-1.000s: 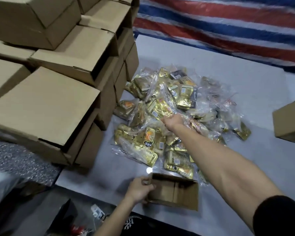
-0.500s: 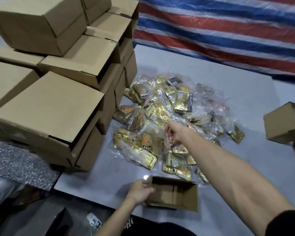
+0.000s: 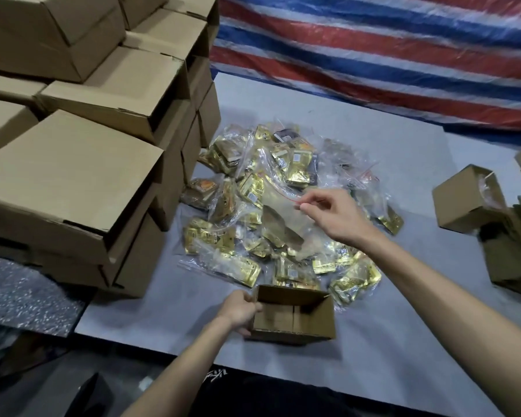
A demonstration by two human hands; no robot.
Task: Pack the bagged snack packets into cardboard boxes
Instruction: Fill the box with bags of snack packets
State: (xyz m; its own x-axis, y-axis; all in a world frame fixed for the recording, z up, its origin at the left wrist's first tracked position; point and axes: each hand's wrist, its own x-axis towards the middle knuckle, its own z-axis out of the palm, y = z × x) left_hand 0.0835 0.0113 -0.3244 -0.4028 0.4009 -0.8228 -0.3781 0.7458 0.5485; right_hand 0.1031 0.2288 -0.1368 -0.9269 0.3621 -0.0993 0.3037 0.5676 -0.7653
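- Grey tabletop [image 3: 403, 164], striped tarp [image 3: 373, 49] behind; closed cartons [image 3: 73, 182] stacked upper left, touching the heap's left edge.
- Bagged snack packets [image 3: 247, 182] heaped mid-frame; more boxes [image 3: 463, 203] at right edge.
- Your left hand [image 3: 241, 311] grips the left wall of the open box [image 3: 295, 335], lower centre.
- Your right hand [image 3: 334, 216], arm extended, pinches a clear bag [image 3: 283, 224] above the heap.

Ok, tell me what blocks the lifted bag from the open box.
Nothing visible. The right hand pinches the bag above the pile; the box, held by the left hand, sits open-topped nearer the person.
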